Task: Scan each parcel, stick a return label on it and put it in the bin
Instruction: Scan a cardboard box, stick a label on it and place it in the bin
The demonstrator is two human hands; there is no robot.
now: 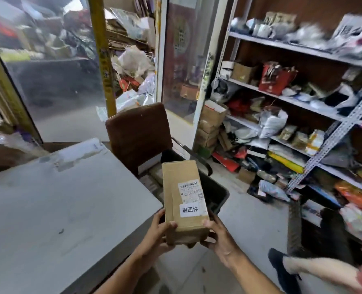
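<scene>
Parcel (184,200), a tall brown cardboard box, was held in mid-air w/ both hands, just past the worktop (65,209) edge and directly over the dark bin (216,194) on the floor. Left hand (161,232) gripped the near lower left corner, thumb curled over the top face; right hand (220,236) gripped the near lower right, thumb on top, fingers wrapped under. Two-handed hold at the near end prob. because the box is long and would tip otherwise.

Top face was turned up toward the camera, so the shipping label (191,190) w/ barcode and the white return label (190,209) below it both showed. Return label already stuck on, so scan + label steps look done for this one; only the drop into the bin seems left.

Bin sat beside a brown chair (137,132), close to the worktop, likely so parcels go in w/o walking. Metal shelving (303,102) w/ assorted packages stood to the right.
</scene>
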